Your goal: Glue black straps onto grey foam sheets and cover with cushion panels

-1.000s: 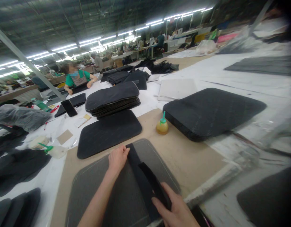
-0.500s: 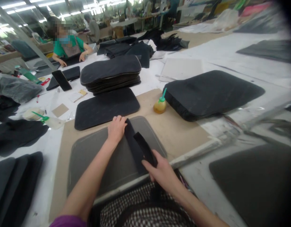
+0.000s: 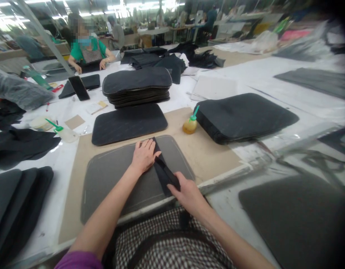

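Since the earlier frame, the black strip (image 3: 167,173) had swung its far end beside the thumb of the left hand (image 3: 143,154), which lay flattish at 1 o'clock on the grey panel (image 3: 113,175). The right hand (image 3: 186,189) pinched the strip, at 4 o'clock.

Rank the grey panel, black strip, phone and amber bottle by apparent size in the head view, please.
1. Grey panel
2. Black strip
3. Phone and amber bottle: too alike to rank.
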Demonstrator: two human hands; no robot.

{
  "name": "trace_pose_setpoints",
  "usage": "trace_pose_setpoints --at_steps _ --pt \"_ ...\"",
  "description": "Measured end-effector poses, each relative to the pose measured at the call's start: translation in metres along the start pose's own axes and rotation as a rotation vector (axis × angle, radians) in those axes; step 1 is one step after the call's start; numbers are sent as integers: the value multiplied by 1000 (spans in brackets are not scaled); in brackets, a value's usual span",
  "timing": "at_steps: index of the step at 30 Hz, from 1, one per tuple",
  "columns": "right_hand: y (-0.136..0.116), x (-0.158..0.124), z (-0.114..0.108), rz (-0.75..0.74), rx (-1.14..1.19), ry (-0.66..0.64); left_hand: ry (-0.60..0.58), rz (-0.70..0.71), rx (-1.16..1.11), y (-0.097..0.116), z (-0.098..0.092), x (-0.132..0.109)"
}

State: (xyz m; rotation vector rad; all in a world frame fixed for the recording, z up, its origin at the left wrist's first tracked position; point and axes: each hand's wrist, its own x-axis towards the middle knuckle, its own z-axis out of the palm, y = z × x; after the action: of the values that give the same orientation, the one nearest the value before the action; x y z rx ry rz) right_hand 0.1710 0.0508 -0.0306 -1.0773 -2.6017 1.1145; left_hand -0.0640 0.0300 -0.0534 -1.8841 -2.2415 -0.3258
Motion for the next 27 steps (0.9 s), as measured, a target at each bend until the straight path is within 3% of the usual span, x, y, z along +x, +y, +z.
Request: trace_pose_setpoints --at_steps 18,27 --pt "-2 -4 5 -21 -128 -15 -5 -37 -54 1 1 -8" --pt "13 -16 9 -274 -366 59 -20 -57 -8 0 -5 -6"
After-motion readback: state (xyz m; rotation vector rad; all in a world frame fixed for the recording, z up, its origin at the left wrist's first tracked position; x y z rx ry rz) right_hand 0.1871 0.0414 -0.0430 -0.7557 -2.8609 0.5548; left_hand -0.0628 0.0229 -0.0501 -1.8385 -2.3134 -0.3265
